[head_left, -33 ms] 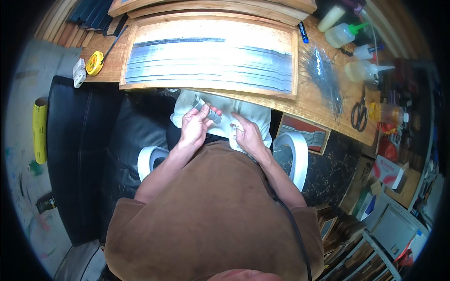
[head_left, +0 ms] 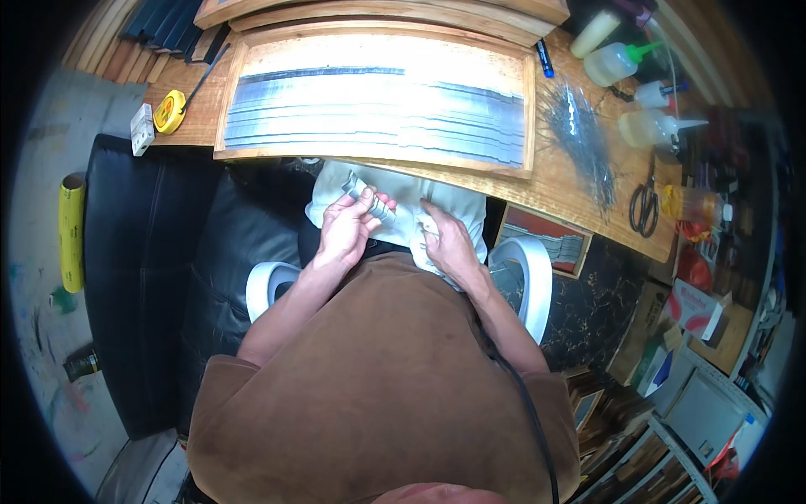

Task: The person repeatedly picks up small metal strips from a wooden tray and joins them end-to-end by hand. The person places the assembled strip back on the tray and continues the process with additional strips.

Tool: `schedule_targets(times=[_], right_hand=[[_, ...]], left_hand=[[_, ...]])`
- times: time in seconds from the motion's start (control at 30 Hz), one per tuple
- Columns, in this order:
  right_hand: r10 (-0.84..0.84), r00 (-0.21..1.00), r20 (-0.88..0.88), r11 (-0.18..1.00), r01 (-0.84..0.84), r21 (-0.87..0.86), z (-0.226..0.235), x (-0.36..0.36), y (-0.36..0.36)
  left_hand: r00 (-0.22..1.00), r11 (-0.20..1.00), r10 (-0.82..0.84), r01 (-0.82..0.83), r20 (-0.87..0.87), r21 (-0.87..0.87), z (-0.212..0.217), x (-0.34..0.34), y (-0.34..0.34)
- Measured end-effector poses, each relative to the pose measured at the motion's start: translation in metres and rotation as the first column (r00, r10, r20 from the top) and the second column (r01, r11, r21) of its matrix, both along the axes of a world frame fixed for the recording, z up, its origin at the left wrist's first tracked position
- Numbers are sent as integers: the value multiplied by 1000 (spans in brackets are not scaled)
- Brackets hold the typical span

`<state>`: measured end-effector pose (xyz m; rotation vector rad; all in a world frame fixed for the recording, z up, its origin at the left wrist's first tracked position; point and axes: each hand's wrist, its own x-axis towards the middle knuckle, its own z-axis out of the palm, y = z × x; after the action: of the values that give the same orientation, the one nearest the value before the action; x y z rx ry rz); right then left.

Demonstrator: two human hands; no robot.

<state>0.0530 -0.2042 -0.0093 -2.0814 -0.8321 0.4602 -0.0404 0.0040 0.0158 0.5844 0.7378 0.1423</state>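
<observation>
Over my lap, my left hand pinches a short grey strip with bands across it, between thumb and fingers. The strip slants from upper left to lower right, and part of it is behind the fingers. A little to the right, my right hand is curled around a bunched white cloth, with its index finger reaching forward. The two hands are apart. Beyond them on the table, a wooden-framed tray holds rows of similar grey strips under bright glare.
On the wooden table lie a pile of thin dark wires, scissors, squeeze bottles and a yellow tape measure. A black sofa is at left. White chair armrests flank me.
The grey strip is turned slightly in my left hand. My right hand has shifted very slightly, with its index finger a little to the right.
</observation>
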Motion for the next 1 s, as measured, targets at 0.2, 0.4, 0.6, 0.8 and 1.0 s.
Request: schedule_targets(times=[0.2,0.4,0.6,0.8,1.0], right_hand=[[124,992,12,992,-123,-20,123,9,2],[232,967,-108,945,-198,259,104,-12,-9],[32,985,-169,915,40,403,77,-39,-17],[-38,986,-164,865,115,489,73,-46,-5],[-71,987,-145,873,131,469,71,-40,2]], left_hand=[[976,976,-199,189,-88,-106,48,-6,10],[894,884,-441,448,81,-137,66,10,-10],[743,741,-668,669,36,-57,70,30,-8],[668,661,-743,742,-39,114,83,52,2],[675,668,-735,737,-57,101,79,61,9]])
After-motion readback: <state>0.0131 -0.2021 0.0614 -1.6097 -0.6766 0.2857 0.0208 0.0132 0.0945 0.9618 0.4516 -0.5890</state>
